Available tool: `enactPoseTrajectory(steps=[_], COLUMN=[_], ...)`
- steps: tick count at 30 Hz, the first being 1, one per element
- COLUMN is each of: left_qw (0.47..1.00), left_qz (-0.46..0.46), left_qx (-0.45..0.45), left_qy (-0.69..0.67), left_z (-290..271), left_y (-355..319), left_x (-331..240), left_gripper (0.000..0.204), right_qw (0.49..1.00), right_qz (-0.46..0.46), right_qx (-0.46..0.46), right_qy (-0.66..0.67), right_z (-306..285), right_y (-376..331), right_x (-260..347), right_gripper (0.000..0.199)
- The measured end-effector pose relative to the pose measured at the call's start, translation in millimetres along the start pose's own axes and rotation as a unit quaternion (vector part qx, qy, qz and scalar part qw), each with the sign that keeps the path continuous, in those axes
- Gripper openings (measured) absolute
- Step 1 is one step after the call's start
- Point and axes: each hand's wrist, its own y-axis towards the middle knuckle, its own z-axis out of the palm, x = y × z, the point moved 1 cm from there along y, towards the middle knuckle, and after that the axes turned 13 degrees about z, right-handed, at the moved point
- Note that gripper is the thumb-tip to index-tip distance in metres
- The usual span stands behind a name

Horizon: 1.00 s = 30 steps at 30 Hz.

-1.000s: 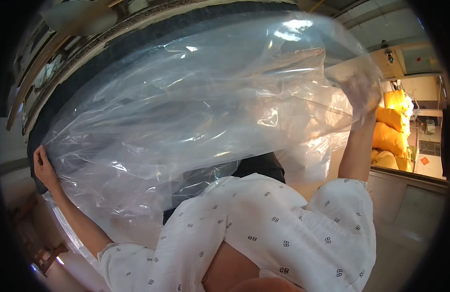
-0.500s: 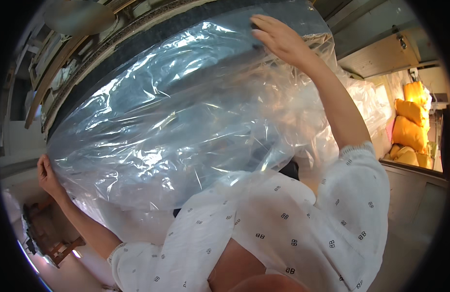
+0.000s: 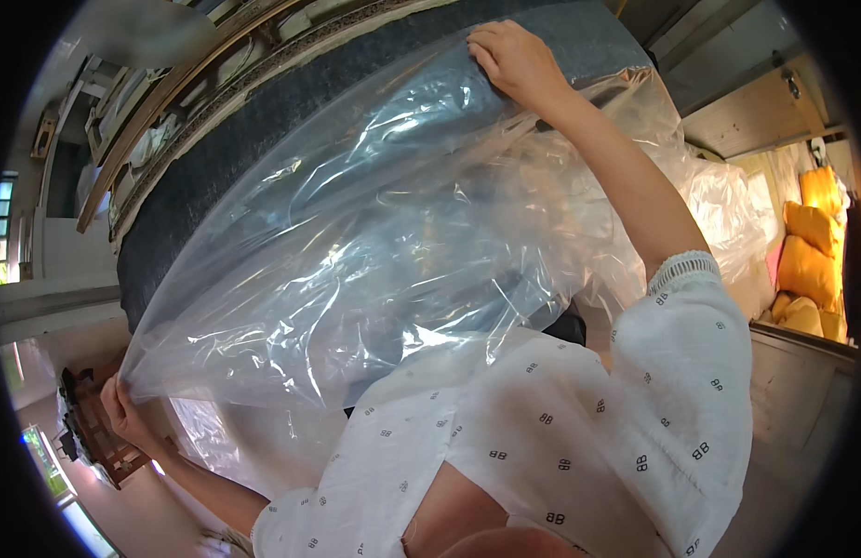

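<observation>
A large clear plastic sheet (image 3: 356,251) spreads in wrinkles over a dark-topped table (image 3: 184,219) and hangs down in front of my body. At the lower left, my left hand (image 3: 123,409) pinches the sheet's left corner and holds it out past the table's near edge. Up at the far side, my right hand (image 3: 514,58) is closed with curled fingers at the sheet's far edge. Its fingertips seem to grip the film, with the plastic gathered under the palm. A small dark object (image 3: 543,125) shows partly beneath my right wrist; its kind is unclear.
Wooden rails and a frame (image 3: 170,102) run along the table's far left side. More bunched plastic (image 3: 723,209) lies at the right, near yellow bundles (image 3: 810,246). A brown wooden stool-like piece (image 3: 105,428) stands on the floor at the left.
My left hand has drawn the sheet's corner down toward me, baring more of the dark tabletop. My right hand has shifted slightly and its fingers have curled in.
</observation>
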Motion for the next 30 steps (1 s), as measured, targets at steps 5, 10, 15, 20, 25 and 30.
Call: enactPoseTrajectory(steps=[5,10,15,20,25,30], left_qw=[1.0,0.96,0.867,0.893,0.968,0.935], left_qz=[0.0,-0.248,-0.298,-0.202,-0.158,-0.202], left_qx=[0.008,-0.115,-0.276,-0.247,-0.13,-0.113], left_qy=[-0.005,-0.066,-0.29,-0.316,-0.146,-0.268], left_z=[10,27,71,118,265,288], left_y=[-65,-105,-31,90,120,158], left_x=[6,7,8,32,89,98], left_gripper=[0.015,0.021,0.04,0.027,0.022,0.022], right_qw=[0.997,0.991,0.826,0.9,0.911,0.908], right_qz=[0.043,0.103,0.188,0.197,0.272,0.273], right_qx=[-0.01,0.079,0.085,-0.305,-0.185,-0.175], right_qy=[0.07,0.021,0.525,0.243,0.247,0.265], right_z=[6,-3,-33,-30,51,49], right_y=[30,54,91,126,103,118], right_x=[-29,-42,-46,-71,-135,-137], right_gripper=[0.02,0.01,0.01,0.018,0.022,0.024])
